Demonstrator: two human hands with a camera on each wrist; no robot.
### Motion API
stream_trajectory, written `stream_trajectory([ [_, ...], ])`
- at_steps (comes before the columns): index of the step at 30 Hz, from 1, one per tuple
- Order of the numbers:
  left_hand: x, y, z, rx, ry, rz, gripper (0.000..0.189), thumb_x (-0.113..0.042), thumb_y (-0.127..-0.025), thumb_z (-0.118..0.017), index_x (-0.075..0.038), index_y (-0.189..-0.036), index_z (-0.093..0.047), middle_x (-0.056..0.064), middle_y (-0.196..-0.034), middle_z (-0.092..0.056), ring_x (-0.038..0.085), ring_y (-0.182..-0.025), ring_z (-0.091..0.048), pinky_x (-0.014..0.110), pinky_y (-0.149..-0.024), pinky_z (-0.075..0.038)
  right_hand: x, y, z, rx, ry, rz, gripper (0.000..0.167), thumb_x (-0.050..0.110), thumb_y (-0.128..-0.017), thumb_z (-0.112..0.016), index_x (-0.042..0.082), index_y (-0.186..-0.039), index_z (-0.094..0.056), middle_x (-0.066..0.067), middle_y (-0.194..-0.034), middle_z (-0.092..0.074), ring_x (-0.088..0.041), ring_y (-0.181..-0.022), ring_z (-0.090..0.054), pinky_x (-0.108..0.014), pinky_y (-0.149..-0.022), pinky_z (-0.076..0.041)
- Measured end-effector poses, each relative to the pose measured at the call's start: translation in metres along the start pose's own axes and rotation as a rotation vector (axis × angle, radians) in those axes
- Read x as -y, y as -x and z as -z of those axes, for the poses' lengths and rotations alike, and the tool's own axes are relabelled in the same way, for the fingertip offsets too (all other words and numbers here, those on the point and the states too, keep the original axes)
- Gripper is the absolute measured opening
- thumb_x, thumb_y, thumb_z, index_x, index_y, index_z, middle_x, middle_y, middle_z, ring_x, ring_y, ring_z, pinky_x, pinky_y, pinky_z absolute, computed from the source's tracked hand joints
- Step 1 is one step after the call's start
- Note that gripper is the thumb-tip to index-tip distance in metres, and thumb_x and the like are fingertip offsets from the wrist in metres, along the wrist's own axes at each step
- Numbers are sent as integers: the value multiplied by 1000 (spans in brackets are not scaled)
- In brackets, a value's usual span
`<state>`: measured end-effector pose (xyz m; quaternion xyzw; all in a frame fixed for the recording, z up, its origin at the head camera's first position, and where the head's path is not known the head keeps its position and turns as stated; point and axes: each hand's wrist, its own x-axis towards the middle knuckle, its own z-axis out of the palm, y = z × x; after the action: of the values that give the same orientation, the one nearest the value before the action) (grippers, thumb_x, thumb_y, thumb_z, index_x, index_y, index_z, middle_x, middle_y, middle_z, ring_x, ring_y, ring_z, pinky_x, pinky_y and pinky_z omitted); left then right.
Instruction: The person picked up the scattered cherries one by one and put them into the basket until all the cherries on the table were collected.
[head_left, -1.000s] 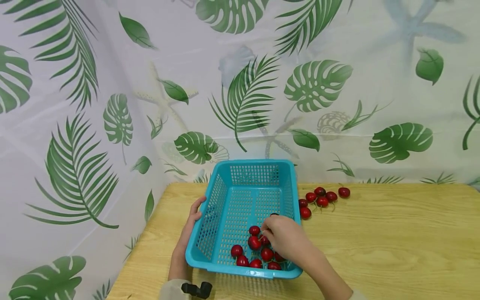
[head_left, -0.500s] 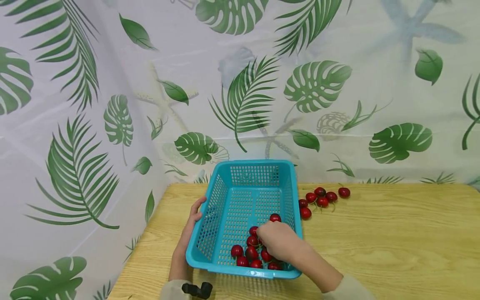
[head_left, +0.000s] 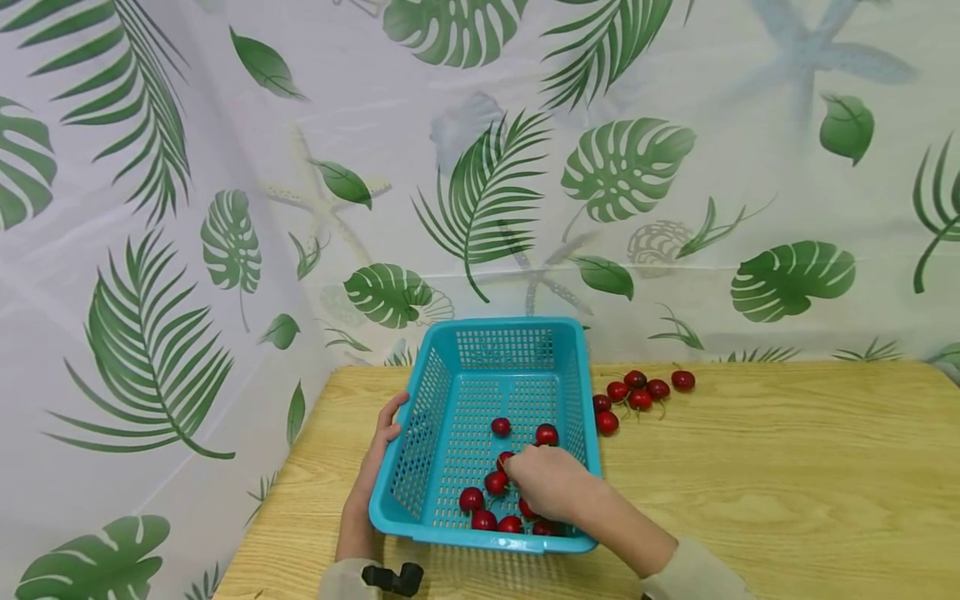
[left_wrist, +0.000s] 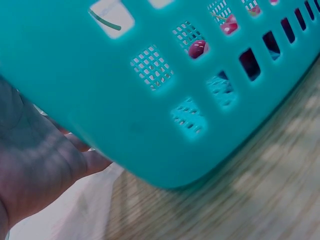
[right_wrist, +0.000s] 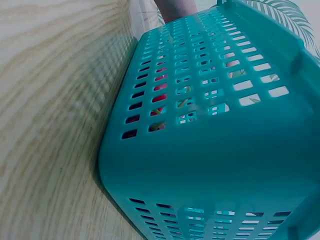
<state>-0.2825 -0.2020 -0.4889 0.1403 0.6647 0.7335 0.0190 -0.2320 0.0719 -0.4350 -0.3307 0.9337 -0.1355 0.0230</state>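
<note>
- A turquoise rectangular perforated plastic basket (head_left: 480, 404) stands open side up on a pale yellow wood-grain desk (head_left: 750, 467), so its contents can be reached from above.
- Against the basket's left outer wall, by the rim, rests a bare left hand (head_left: 377, 454). Its grip is spread, fingers relaxed along the plastic, probably to steady the basket.
- Over the basket's near right part, a bare right hand (head_left: 551, 483) reaches in, knuckles up, fingers bent down among the fruit. The fingertips are hidden, so whether this grip is pinching a cherry or a stem cannot be told.
- Glossy round red cherries (head_left: 483, 520) lie on the basket's floor, mostly toward its near wall; two sit farther in, beyond the right hand.
- A loose cluster of dark-red round cherries (head_left: 640, 399) lies on the desk just outside the basket's right wall, beside its far half, seemingly within the right hand's reach.
- Behind the basket, the desk's far edge meets a white leaf-printed cloth (head_left: 712, 83), leaving little room backward. The basket's far left floor shows bare mesh, giving fingers space; to the basket's right, wood stretches well past the loose cluster.
</note>
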Motion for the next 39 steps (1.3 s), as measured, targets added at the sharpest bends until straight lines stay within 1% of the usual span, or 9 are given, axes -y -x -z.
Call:
stream_trajectory([
  [2,-2,2,-1,1,7,35,52,-13,-100,-25,-40,-142,-37,29,-157,-12,19,-128,-43,29,-101,-40,0,0,0,7,-1,3,22,6,-91,-64,12,-70,-60,3,-58,-47,-10,-50,-43,-25,-48,-44],
  [5,-3,2,-1,8,13,32,51,-14,-101,-25,-40,-143,-36,30,-157,-12,20,-129,-42,30,-101,-40,0,0,-1,-17,27,-13,20,5,-89,-65,12,-71,-62,2,-60,-52,-11,-52,-44,-29,-49,-47],
  [9,-4,4,-1,5,22,54,50,-17,-102,-26,-32,-149,-31,29,-157,-15,26,-132,-40,31,-99,-42,1,1,-2,-75,88,-49,21,-2,-82,-68,13,-69,-61,0,-61,-55,-13,-54,-47,-34,-49,-50],
  [13,-9,11,-3,3,37,128,54,-24,-103,-26,-20,-156,-15,21,-159,-17,41,-137,-30,41,-99,-40,2,1,-3,-98,142,-74,23,-4,-79,-70,12,-67,-59,0,-59,-54,-14,-52,-48,-36,-48,-51],
  [20,-11,13,-4,7,56,131,53,-23,-104,-24,-18,-156,-12,19,-160,-17,42,-138,-27,41,-101,-37,3,2,-2,-93,192,-74,25,-1,-79,-72,13,-63,-58,1,-56,-51,-12,-50,-46,-33,-47,-50],
  [25,-14,14,-5,4,65,133,53,-25,-104,-25,-20,-156,-13,18,-160,-15,43,-139,-27,44,-101,-37,2,1,0,-132,139,-67,30,6,-84,-70,14,-60,-53,3,-54,-47,-11,-49,-44,-32,-44,-46],
  [28,-15,15,-7,1,77,133,53,-24,-104,-25,-20,-156,-13,18,-159,-16,43,-138,-28,43,-100,-38,1,1,4,-246,45,-61,27,13,-88,-70,15,-65,-57,5,-59,-50,-9,-54,-46,-28,-46,-43],
  [34,-12,13,-7,-7,82,149,52,-24,-105,-25,-21,-156,-14,18,-159,-19,41,-136,-30,41,-99,-40,-17,12,13,-649,-314,-45,7,4,-88,-69,10,-86,-72,3,-79,-66,-8,-68,-55,-25,-61,-49],
  [39,-9,12,-5,-10,63,139,51,-24,-104,-25,-23,-154,-18,20,-158,-20,39,-133,-34,39,-97,-42,-51,31,18,-814,-499,-196,8,0,-90,-66,1,-95,-72,-3,-83,-68,-13,-73,-57,-25,-62,-50],
])
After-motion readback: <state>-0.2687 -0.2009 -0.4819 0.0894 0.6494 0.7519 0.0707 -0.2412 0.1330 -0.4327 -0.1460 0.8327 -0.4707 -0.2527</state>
